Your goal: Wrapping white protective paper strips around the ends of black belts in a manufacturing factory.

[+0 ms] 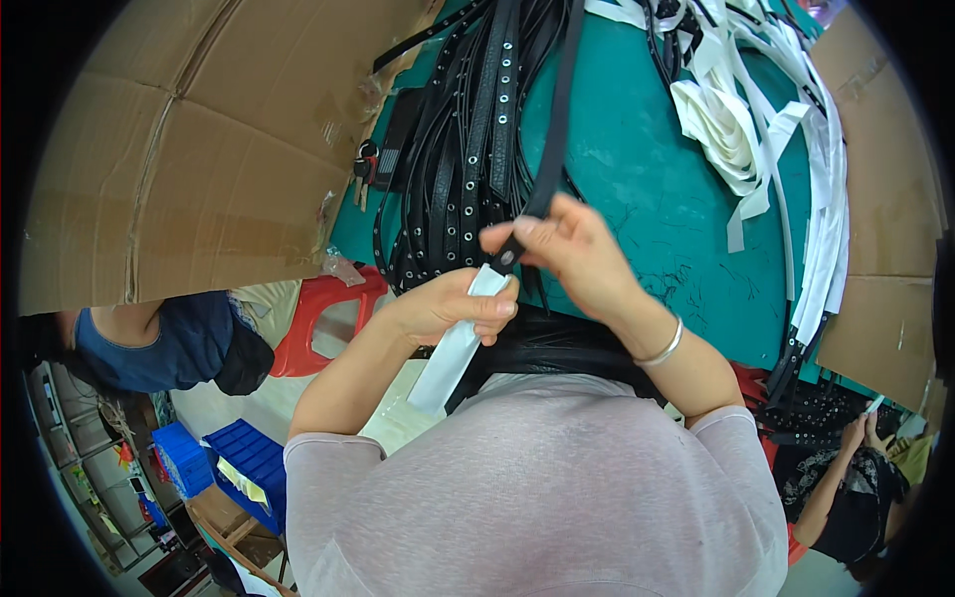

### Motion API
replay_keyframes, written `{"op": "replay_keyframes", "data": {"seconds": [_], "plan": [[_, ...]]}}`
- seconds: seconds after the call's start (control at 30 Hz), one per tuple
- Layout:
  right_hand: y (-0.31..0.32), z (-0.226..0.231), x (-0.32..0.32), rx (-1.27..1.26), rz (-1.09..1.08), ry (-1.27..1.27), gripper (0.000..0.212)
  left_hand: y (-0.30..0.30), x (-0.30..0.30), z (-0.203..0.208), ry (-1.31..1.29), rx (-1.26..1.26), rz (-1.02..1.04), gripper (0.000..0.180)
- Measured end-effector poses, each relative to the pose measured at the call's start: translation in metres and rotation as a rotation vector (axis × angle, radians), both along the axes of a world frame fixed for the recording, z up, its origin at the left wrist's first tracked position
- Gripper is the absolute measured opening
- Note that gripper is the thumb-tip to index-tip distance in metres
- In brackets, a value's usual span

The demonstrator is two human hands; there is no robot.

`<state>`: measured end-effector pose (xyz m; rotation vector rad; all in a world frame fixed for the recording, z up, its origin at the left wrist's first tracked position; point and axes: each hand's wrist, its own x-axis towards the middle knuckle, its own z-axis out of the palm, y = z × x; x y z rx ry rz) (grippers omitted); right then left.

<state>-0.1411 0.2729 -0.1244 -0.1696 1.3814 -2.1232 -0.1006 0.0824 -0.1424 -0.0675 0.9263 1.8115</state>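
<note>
A white flat sleeve (446, 366) is gripped by my left hand (453, 306), its fingers wrapped round the upper part. From the sleeve's upper end comes a black belt (559, 134) with a round metal snap or eyelet near the opening. My right hand (587, 261) pinches this belt just above the sleeve, slightly smeared by motion. Beyond my hands the belt runs away over the table. A heap of black belts with rows of metal eyelets (473, 169) lies to the left of it.
White strips (731, 134) and sleeved belts (828, 229) lie at the right of the green table (637, 129). Cardboard walls (249, 149) flank both sides. Keys (365, 169) lie at the left edge. A red stool (313, 328) and co-workers sit at either side.
</note>
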Motion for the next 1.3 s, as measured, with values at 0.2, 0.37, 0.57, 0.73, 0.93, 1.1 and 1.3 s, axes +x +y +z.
{"op": "replay_keyframes", "data": {"seconds": [0.2, 0.37, 0.57, 0.73, 0.93, 1.1, 1.3], "plan": [[0.015, -0.021, -0.03, -0.191, -0.238, -0.181, 0.017, 0.009, 0.001, -0.005, -0.067, 0.029, -0.007, 0.026], [0.0, -0.022, 0.004, -0.026, -0.202, -0.09, 0.012, 0.011, -0.006, -0.005, -0.141, 0.099, -0.013, 0.026], [0.012, -0.018, -0.014, -0.044, -0.417, 0.066, 0.011, 0.019, -0.005, -0.002, -0.105, 0.101, -0.066, 0.029], [0.007, -0.022, 0.015, -0.078, -0.121, -0.119, 0.012, 0.025, -0.015, 0.003, -0.081, 0.137, -0.063, 0.03], [0.019, -0.031, -0.022, -0.14, -0.388, -0.199, 0.021, 0.034, -0.004, 0.001, -0.185, 0.178, -0.122, 0.03], [0.001, -0.037, 0.014, -0.098, -0.572, 0.155, 0.014, 0.027, -0.001, -0.007, -0.238, 0.227, -0.101, 0.031], [0.006, -0.026, 0.008, 0.019, -0.494, 0.304, 0.012, 0.025, 0.002, -0.002, -0.176, 0.202, -0.098, 0.03]]}}
